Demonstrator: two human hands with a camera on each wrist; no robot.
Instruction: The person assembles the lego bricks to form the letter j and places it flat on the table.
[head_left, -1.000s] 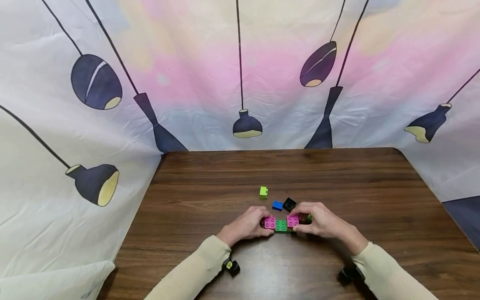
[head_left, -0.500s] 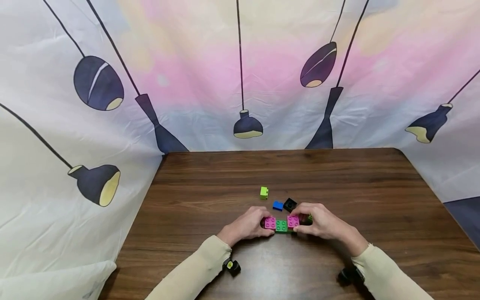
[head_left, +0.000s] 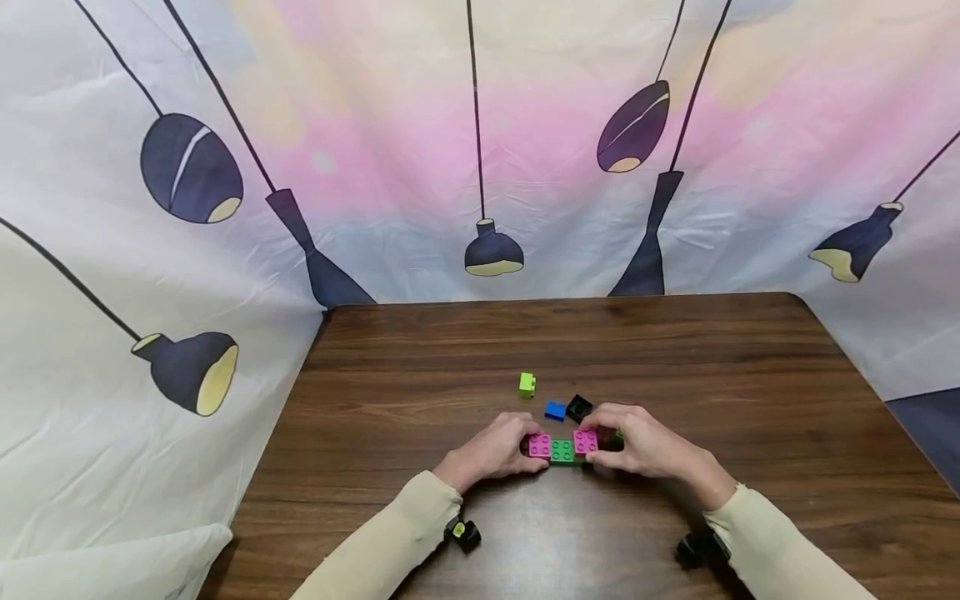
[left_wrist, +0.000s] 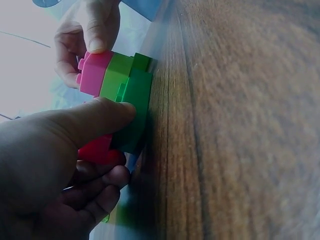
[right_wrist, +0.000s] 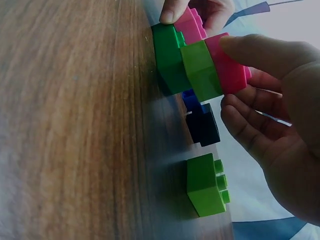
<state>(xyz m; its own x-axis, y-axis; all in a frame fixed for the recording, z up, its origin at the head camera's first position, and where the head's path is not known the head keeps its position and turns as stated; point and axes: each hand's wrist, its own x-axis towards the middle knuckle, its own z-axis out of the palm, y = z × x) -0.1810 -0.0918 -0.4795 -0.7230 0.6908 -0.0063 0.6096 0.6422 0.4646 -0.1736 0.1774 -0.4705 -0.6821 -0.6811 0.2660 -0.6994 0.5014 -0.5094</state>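
Observation:
My left hand [head_left: 487, 450] grips the left end of a dark green toy building brick [left_wrist: 135, 107], thumb on its near side and fingers behind. A pink brick [head_left: 539, 446] sits on that end. My right hand [head_left: 645, 442] pinches another pink brick [right_wrist: 227, 65] between thumb and fingers. Beneath this one is a lime green brick [right_wrist: 201, 70], placed at the right end of the dark green brick. In the head view, bare green studs show between the two pink bricks. The right pink brick stands higher than the left one.
Behind the hands lie a loose lime brick [head_left: 527, 385], a small blue brick [head_left: 555, 410] and a black brick [head_left: 579, 408] on the wooden table [head_left: 420, 350]. Another lime brick [right_wrist: 205, 186] stands beside the right hand, mostly hidden in the head view.

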